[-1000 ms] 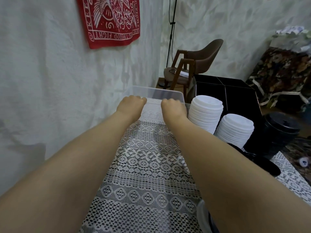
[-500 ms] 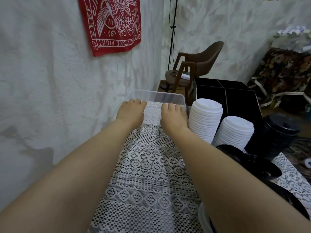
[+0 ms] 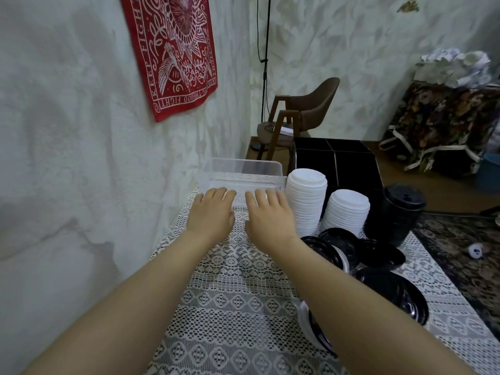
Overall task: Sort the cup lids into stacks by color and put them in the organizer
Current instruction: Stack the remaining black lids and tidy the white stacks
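Observation:
A clear plastic organizer (image 3: 259, 169) stands at the far end of the lace-covered table (image 3: 238, 307). My left hand (image 3: 213, 212) and my right hand (image 3: 270, 216) lie side by side just in front of it, fingers straight, fingertips at its near wall. To the right stand a tall stack of white lids (image 3: 307, 201) and a shorter white stack (image 3: 346, 211). A stack of black lids (image 3: 403, 212) stands further right. Several loose black lids (image 3: 378, 255) lie spread near my right forearm.
A black divided box (image 3: 349, 163) stands behind the white stacks. The wall runs close along the table's left side, with a red banner (image 3: 173, 52) hanging on it. A brown chair (image 3: 300, 115) stands beyond the table. A patterned rug (image 3: 460, 253) lies at the right.
Both hands have uncurled from the organizer's near rim and drawn back slightly, fingers now straight. The view has tilted, showing more of the loose black lids.

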